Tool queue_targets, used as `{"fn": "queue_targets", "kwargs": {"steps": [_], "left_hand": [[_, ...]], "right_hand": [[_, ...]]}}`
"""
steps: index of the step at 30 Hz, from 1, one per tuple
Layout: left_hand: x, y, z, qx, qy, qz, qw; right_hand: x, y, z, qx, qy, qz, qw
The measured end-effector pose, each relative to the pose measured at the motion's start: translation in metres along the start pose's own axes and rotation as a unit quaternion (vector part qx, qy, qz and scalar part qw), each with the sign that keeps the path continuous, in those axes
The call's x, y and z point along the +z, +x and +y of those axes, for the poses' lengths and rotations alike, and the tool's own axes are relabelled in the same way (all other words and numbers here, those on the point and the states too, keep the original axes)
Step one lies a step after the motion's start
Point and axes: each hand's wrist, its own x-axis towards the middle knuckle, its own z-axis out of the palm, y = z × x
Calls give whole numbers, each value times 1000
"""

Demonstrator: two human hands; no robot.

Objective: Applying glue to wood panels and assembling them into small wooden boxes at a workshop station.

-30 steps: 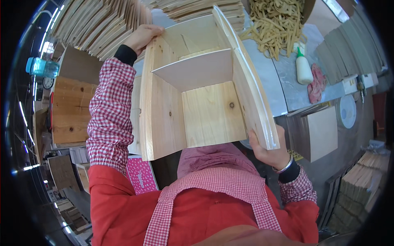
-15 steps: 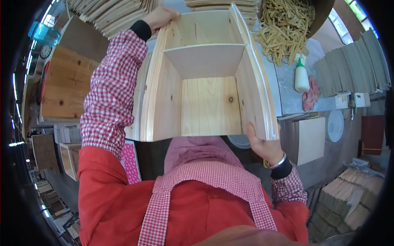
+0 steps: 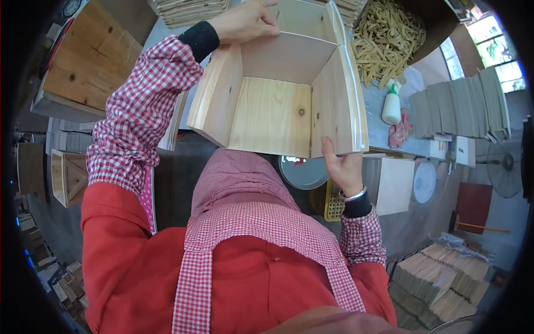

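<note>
An unfinished pale wooden box is tilted toward me at the table's near edge, its open side facing me. A thin whitish divider crosses it, leaving a smaller compartment at the far end. Along the rim of its right wall runs a glossy white line that looks like glue. My left hand reaches over the far left side, its bent fingers gripping near the divider's top edge. My right hand grips the near right corner, thumb against the wall; its other fingers are partly hidden behind the wood.
On the table to the right are a white squeeze bottle with a green tip, a pink rag and a stack of grey boards. Beyond lies a heap of tan strips. A round grey lid shows below the box.
My left hand has moved from the box's far left corner to near the divider, fingers now bent over it. My right hand stays on the near corner. The view has shifted.
</note>
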Motion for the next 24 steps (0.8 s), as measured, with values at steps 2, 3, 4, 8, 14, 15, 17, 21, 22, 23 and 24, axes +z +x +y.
{"fn": "queue_targets", "kwargs": {"steps": [2, 3, 4, 8, 14, 15, 17, 21, 22, 23, 24], "left_hand": [[0, 1, -1, 0, 14, -17, 1000], [1, 1, -1, -1, 26, -23, 999], [1, 1, -1, -3, 38, -30, 999], [1, 6, 1, -32, 50, -56, 997], [1, 34, -38, -66, 23, -268, 961], [0, 27, -27, -27, 79, -193, 978], [0, 14, -6, 49, 185, -38, 981], [-9, -13, -29, 55, -542, 127, 829], [-3, -20, -30, 53, -546, 124, 827], [7, -31, -30, -45, -516, 214, 828], [14, -44, -31, -142, -473, 303, 815]], "right_hand": [[0, 0, 0, -5, -9, 0, 1000], [-1, 0, -1, -6, -11, -1, 1000], [-2, -1, -2, -8, -14, -3, 1000], [-1, -2, -1, -15, -14, 0, 1000], [2, -1, -4, -23, -25, -12, 999], [3, -4, -2, -14, -25, -13, 1000], [2, -5, 7, 1, -36, -12, 999], [-19, 1, 9, 32, -17, -153, 987], [-28, 1, 13, 54, -8, -213, 976], [-39, 1, 23, 60, -9, -212, 975], [-51, 0, 35, 102, 36, -230, 967]]}}
